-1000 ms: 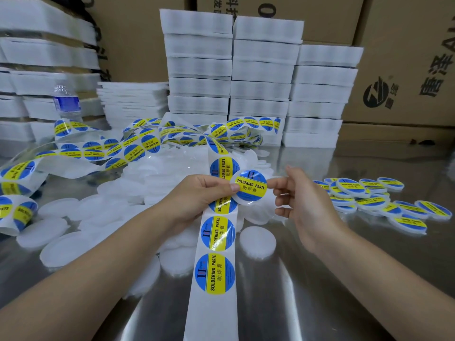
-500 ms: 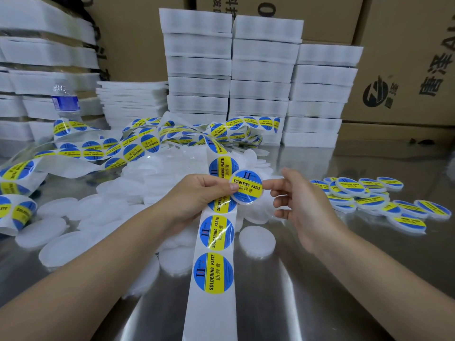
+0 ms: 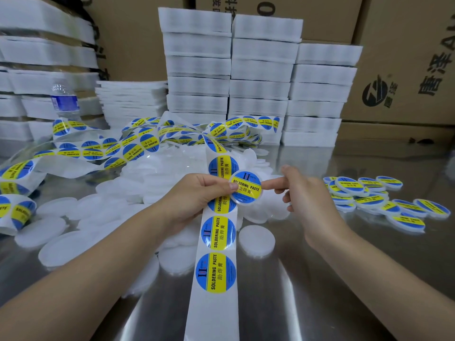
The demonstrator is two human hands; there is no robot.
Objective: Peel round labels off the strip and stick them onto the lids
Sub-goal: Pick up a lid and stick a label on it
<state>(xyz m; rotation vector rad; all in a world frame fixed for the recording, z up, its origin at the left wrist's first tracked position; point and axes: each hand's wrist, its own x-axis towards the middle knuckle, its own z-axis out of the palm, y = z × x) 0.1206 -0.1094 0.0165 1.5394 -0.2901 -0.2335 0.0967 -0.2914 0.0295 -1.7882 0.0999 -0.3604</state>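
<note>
My left hand [image 3: 197, 195] pinches a white round lid [image 3: 245, 189] that carries a blue-and-yellow "SOLDERING PASTE" label, thumb on its left edge, and also holds the white label strip [image 3: 216, 244] behind it. My right hand [image 3: 300, 195] reaches in from the right, and its fingertip presses on the right edge of that label. The strip runs down toward me with several round labels on it. Plain white lids [image 3: 256, 239] lie scattered on the metal table [image 3: 307, 291] under and left of my hands.
Labelled lids [image 3: 384, 198] lie in a heap at the right. The tangled strip [image 3: 138, 146] coils across the back left, beside a water bottle [image 3: 64, 99]. White foam stacks [image 3: 261, 77] and cardboard boxes [image 3: 403, 65] stand behind.
The labelled lid has shifted slightly right and turned. My right fingers have closed in from its side to press on the label's right edge.
</note>
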